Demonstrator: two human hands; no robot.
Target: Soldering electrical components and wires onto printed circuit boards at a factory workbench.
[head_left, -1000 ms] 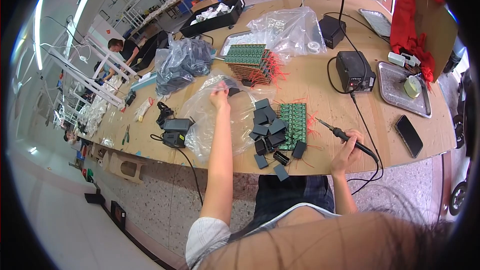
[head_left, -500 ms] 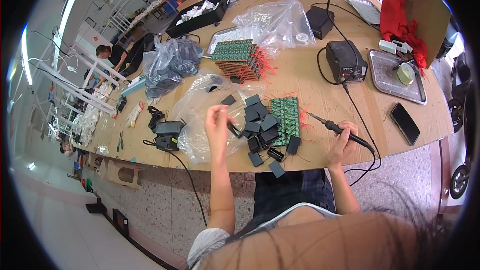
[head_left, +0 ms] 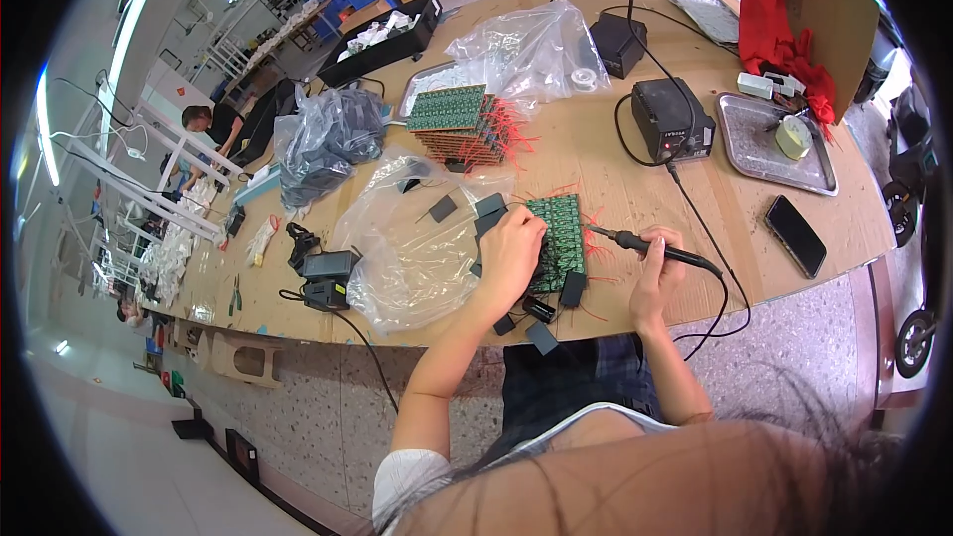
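A: Starting at the left — what lies there?

B: A dark bag, then two black adapters near the worktop edge, then a clear plastic sheet.

A: And the left hand?

B: It rests on the green circuit board in front of the person, fingers curled down over the board's left edge; small black blocks lie around it. I cannot tell whether it pinches anything.

A: The right hand?

B: Just right of the board, wrapped around a soldering iron — tip pointing at the board.

A: Further right?

B: A black box, a metal tray, a phone.
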